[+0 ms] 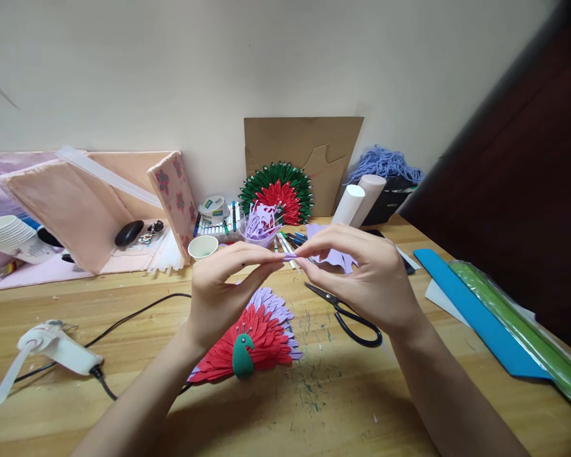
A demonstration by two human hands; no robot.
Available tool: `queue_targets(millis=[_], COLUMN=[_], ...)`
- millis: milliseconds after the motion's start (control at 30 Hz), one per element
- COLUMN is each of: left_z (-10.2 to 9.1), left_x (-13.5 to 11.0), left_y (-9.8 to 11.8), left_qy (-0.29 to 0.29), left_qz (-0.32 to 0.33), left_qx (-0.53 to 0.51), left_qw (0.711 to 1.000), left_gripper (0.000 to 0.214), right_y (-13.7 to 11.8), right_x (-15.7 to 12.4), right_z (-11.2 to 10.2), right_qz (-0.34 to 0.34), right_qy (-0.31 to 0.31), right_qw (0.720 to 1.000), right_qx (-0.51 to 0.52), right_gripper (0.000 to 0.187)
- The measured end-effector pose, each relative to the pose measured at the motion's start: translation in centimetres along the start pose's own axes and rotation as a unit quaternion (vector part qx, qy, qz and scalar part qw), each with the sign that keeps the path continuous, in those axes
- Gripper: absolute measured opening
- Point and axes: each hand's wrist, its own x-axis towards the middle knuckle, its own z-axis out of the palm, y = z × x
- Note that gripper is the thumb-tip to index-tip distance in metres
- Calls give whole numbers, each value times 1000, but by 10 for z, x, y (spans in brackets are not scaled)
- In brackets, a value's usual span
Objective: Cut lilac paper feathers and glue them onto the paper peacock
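Observation:
My left hand point(223, 282) and my right hand point(361, 273) meet above the wooden table point(314, 406), fingertips pinched together on a small purple foam strip point(290, 257). Below them lies a foam peacock point(254, 339) with red and purple feathers and a green body. Black-handled scissors point(347, 314) rest just under my right hand. A small purple bowl of cut purple strips point(259, 228) stands behind the hands.
A white glue gun point(52, 346) with a black cord lies at the left. Blue and green foam sheets point(495, 311) lie at the right. At the back stand a green-and-red peacock fan point(278, 190), cardboard, marker pens, a paper cup point(203, 246), white rolls and stacked cups.

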Motion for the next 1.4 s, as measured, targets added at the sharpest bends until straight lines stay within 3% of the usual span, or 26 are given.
queue_targets(millis=[267,467,600,1000,1400], left_z=[2,4,4,1,1], left_x=[-3,-1,2,2,3], left_y=[3,11,11,15,17], left_qy=[5,14,4,33,26], left_qz=[-23,-184,-246,-331,-346], left_qx=[0,-90,-145,-173,-190], left_qw=[1000,979,958,927,918], left_gripper=[19,28,18,14,15], right_y=[-1,-1,0,2,5], right_x=[0,0,-1,-1,0], right_z=[-1,-1,3,6,9], right_qz=[-24,-30,-37,-99,-211], right_qy=[5,6,-1,19,65], right_qw=[1000,999,999,995,971], right_qx=[-11,-11,-7,-22,-94], right_gripper=[9,8,8,9,11])
